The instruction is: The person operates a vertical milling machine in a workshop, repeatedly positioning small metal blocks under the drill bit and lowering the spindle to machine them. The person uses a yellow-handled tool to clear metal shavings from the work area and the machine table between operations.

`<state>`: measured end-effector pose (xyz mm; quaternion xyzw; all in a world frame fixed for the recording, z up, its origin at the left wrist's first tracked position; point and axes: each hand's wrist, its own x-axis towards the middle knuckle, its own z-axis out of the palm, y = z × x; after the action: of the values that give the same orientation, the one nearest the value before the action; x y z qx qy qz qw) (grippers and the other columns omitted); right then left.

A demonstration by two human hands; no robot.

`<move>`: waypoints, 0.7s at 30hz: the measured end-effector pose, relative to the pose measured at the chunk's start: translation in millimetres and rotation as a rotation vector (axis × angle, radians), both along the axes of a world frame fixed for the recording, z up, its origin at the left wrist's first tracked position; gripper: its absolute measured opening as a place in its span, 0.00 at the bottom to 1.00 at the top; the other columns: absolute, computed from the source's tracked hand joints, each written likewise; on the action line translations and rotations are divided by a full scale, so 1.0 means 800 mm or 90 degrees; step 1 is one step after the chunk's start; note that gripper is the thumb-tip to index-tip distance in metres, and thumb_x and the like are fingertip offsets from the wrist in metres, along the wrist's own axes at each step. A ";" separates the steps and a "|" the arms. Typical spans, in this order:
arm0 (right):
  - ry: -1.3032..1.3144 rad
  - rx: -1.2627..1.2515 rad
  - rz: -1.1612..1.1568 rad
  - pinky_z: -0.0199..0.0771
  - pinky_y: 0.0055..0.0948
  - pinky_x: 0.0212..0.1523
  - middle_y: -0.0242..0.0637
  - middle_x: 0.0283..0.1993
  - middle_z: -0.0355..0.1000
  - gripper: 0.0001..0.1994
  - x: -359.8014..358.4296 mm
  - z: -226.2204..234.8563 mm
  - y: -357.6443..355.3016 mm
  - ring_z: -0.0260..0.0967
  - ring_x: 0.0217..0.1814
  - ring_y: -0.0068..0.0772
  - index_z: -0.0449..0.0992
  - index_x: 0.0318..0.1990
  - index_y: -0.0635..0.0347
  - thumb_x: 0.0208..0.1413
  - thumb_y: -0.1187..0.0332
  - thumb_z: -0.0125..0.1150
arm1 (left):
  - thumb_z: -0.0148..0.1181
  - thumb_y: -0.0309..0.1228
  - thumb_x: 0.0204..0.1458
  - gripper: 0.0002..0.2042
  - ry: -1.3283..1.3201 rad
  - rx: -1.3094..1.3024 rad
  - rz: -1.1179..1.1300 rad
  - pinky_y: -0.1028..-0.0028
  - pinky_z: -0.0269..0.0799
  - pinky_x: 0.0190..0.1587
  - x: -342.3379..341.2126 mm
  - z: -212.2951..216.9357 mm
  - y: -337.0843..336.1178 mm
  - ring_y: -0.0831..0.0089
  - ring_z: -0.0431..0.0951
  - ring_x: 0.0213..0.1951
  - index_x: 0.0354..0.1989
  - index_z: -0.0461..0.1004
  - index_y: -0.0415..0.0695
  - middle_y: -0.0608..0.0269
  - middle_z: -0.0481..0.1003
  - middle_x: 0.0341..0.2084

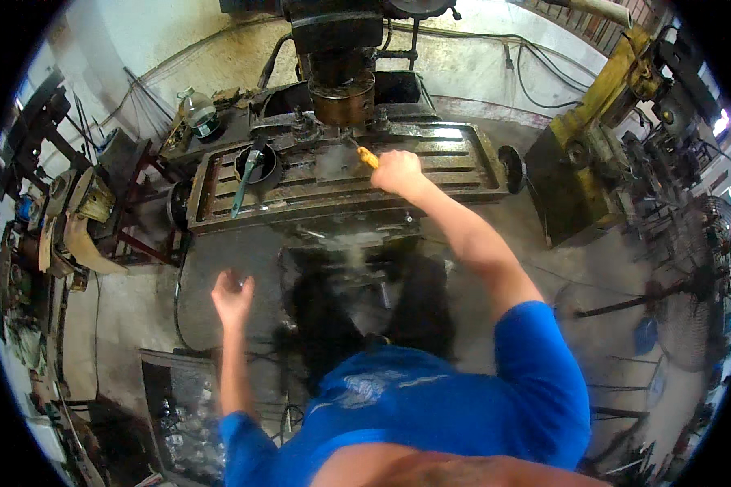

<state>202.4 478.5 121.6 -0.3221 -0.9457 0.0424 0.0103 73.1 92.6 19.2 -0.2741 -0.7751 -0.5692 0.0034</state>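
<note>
Right hand (pixel 398 172) grips slim tool (pixel 367 157), yellow handle; left hand (pixel 232 299) half-curled, contents unclear

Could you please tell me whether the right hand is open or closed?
Closed: the right hand is wrapped around a yellow handle, whose front part sticks out past the fist.

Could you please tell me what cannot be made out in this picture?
In the head view:
Left hand: blur hides whether it pinches anything.
Slim yellow-handled tool: its tip is too small and blurred; the right hand covers its rear end.
Round black bowl: the long teal-handled tool partly hides its inside.
Dark metal machine head: the top edge cuts it off.
Small shiny pieces: too tiny to identify.
</note>
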 end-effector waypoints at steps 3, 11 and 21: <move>0.022 -0.024 -0.025 0.72 0.34 0.40 0.46 0.33 0.74 0.16 -0.024 0.000 0.003 0.73 0.38 0.42 0.77 0.31 0.60 0.37 0.61 0.50 | 0.58 0.19 0.43 0.08 -0.047 0.001 -0.026 0.79 0.68 0.22 0.010 0.027 0.009 0.80 0.69 0.21 0.32 0.66 0.33 0.63 0.70 0.23; -0.038 -0.326 0.088 0.70 0.36 0.34 0.52 0.24 0.71 0.16 0.066 0.049 -0.039 0.72 0.30 0.46 0.74 0.22 0.69 0.30 0.62 0.51 | 0.58 0.21 0.43 0.08 -0.204 0.037 -0.046 0.77 0.68 0.21 0.023 0.035 0.043 0.77 0.72 0.21 0.29 0.67 0.32 0.59 0.72 0.21; -0.008 -0.284 0.228 0.68 0.41 0.28 0.54 0.22 0.67 0.14 0.177 0.042 -0.061 0.67 0.27 0.54 0.71 0.20 0.66 0.31 0.62 0.52 | 0.61 0.35 0.35 0.16 0.209 -0.173 -0.099 0.66 0.70 0.30 0.016 0.068 0.250 0.61 0.75 0.27 0.32 0.73 0.39 0.52 0.75 0.24</move>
<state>344.2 430.1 155.4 -0.1446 -0.9549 0.2486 -0.0740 85.6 292.7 73.5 -0.4200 -0.8104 -0.4056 0.0485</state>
